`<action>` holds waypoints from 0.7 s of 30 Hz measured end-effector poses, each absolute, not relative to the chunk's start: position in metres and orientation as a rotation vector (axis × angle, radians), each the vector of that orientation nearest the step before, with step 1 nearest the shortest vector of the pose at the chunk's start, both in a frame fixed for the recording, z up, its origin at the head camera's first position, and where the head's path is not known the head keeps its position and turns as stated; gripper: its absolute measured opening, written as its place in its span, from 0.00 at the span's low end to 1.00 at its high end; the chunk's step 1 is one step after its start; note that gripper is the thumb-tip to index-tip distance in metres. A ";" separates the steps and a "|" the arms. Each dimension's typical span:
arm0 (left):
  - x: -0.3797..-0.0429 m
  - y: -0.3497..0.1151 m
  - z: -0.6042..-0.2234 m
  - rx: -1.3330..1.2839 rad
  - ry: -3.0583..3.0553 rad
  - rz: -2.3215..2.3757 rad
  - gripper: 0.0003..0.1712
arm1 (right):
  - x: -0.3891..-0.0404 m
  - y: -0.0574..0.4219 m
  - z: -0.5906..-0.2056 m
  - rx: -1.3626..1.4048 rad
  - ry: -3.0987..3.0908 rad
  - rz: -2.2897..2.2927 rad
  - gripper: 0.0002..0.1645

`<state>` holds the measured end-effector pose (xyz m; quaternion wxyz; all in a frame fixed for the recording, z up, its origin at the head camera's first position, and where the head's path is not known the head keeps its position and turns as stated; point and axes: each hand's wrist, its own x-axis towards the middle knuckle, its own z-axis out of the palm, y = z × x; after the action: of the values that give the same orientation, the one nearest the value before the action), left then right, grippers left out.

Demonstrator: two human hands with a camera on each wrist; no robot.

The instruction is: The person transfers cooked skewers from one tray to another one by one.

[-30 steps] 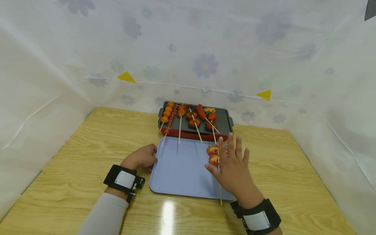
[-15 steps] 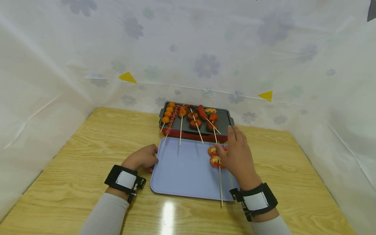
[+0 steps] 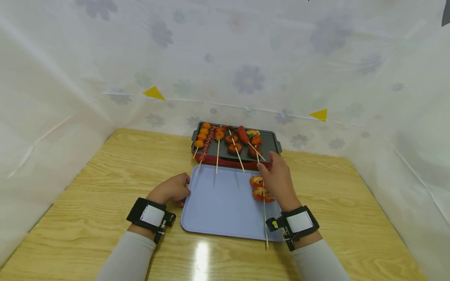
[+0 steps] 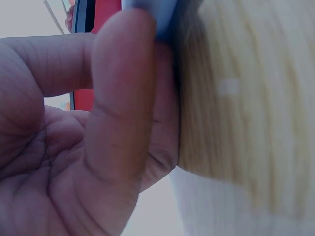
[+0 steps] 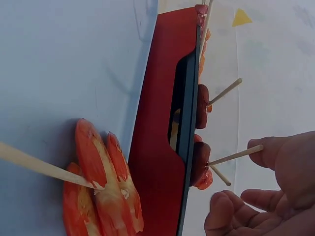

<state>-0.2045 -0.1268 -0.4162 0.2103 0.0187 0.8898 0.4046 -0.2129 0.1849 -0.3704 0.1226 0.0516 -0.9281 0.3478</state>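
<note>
A lavender tray (image 3: 221, 207) lies on the table, and my left hand (image 3: 172, 189) grips its left edge; in the left wrist view the thumb (image 4: 123, 93) presses the rim. Shrimp skewers (image 3: 259, 192) lie on the tray's right side. Behind it stands a red and black grill (image 3: 268, 144) bearing several skewers. My right hand (image 3: 279, 177) is at the grill's front right, beside a mixed skewer (image 3: 256, 140) with red, yellow and brown pieces. In the right wrist view, its thumb meets the end of a stick (image 5: 236, 155), while the other fingers stay apart from it.
Other skewers on the grill include orange balls (image 3: 201, 136), small pink pieces (image 3: 207, 143), brown mushroom-like rounds (image 3: 234, 148) and a red sausage (image 3: 242, 134). Their sticks overhang the tray. A flowered plastic curtain (image 3: 246, 78) encloses the wooden table (image 3: 105, 183).
My right hand has moved off the shrimp skewers toward the grill's front right, its spread fingers drawing closer together. The left hand keeps its grip on the tray's edge.
</note>
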 end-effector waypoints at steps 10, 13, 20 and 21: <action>-0.205 -0.126 -0.415 0.036 2.466 1.118 0.21 | -0.223 0.187 -0.378 0.087 -2.755 1.153 0.37; -0.205 -0.126 -0.414 0.041 2.468 1.114 0.20 | -0.223 0.187 -0.380 0.052 -2.777 1.209 0.37; -0.205 -0.126 -0.414 0.036 2.474 1.110 0.21 | -0.224 0.186 -0.384 0.032 -2.820 1.238 0.35; -0.204 -0.126 -0.414 0.036 2.473 1.109 0.21 | -0.225 0.186 -0.385 0.030 -2.828 1.242 0.35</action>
<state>-0.2045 -0.1262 -0.4139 0.2139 0.0128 0.8913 0.3996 -0.2248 0.1865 -0.3851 0.0261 0.0096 -0.9152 0.4020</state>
